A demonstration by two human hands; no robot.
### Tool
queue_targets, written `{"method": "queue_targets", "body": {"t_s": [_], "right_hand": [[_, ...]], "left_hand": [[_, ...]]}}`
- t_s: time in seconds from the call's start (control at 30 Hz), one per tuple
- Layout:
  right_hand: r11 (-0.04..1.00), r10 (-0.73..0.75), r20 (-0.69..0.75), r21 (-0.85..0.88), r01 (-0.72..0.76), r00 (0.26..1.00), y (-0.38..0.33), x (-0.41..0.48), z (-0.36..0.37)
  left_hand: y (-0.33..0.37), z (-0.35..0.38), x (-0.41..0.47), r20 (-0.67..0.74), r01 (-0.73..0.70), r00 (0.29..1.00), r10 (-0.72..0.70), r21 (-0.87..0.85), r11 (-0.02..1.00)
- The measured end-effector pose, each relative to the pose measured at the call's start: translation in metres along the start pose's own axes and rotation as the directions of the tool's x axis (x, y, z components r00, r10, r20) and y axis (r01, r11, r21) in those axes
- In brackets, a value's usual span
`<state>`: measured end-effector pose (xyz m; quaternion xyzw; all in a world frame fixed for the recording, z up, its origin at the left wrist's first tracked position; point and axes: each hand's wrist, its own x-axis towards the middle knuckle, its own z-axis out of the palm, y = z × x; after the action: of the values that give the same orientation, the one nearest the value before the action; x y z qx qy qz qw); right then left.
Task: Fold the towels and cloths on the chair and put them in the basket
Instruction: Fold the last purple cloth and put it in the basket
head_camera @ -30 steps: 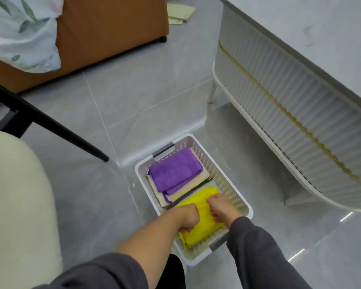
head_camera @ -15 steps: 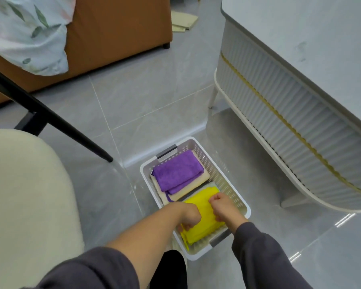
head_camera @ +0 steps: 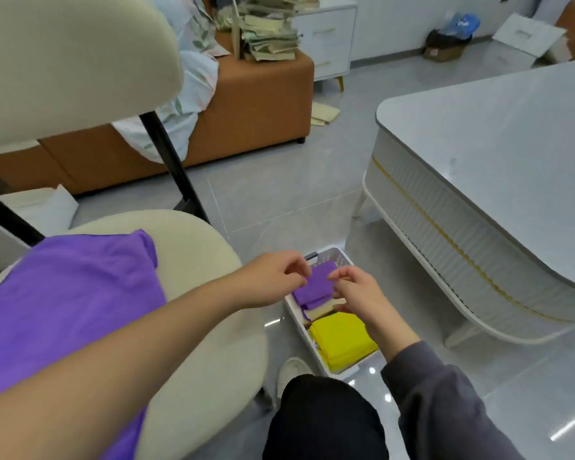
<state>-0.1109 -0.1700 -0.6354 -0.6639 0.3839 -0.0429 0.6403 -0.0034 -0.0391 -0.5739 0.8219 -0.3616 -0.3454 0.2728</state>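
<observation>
Both hands had risen out of the basket (head_camera: 340,258) and off the yellow cloth (head_camera: 342,340), which stayed folded flat in the basket's near end. Left hand (head_camera: 273,280) and right hand (head_camera: 356,293) hovered close together above the far end, fingers loosely curled, gripping nothing. A folded purple cloth (head_camera: 316,283) lay on a beige cloth (head_camera: 324,308) in that far end. The basket stood on the floor (head_camera: 296,200) just beside the chair (head_camera: 206,277). An unfolded purple cloth (head_camera: 70,293) lay spread over the chair seat, beneath the left forearm.
</observation>
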Motion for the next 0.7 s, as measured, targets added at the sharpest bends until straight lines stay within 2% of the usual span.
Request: {"method": "queue_targets", "body": {"t_s": [0.13, 0.27, 0.37, 0.47, 0.6, 0.7], "right_hand": [[0.986, -0.144, 0.165, -0.06, 0.155, 0.976, -0.051, -0.053, 0.058], [0.958, -0.193, 0.308, -0.148, 0.247, 0.932, -0.084, -0.088, 0.116], [0.923, -0.226, 0.36, -0.218, 0.317, 0.905, -0.093, -0.101, 0.164], [0.848, -0.271, 0.368, -0.345, 0.402, 0.889, -0.093, -0.101, 0.21], [0.63, -0.356, 0.265, -0.64, 0.44, 0.896, -0.086, -0.081, 0.244], [0.623, -0.363, 0.223, -0.664, 0.413, 0.905, -0.083, -0.072, 0.253]], "left_hand": [[-0.028, -0.054, -0.096, -0.198, -0.025, 0.98, 0.013, -0.06, 0.998], [-0.079, -0.087, -0.175, -0.334, -0.002, 0.942, -0.027, -0.085, 0.996], [-0.122, -0.1, -0.212, -0.462, 0.02, 0.885, -0.06, -0.092, 0.996], [-0.159, -0.102, -0.232, -0.571, 0.091, 0.814, -0.107, -0.056, 0.994], [-0.205, -0.098, -0.235, -0.67, 0.213, 0.733, -0.117, 0.062, 0.975], [-0.219, -0.101, -0.229, -0.78, 0.339, 0.601, -0.178, 0.047, 0.94]]}}
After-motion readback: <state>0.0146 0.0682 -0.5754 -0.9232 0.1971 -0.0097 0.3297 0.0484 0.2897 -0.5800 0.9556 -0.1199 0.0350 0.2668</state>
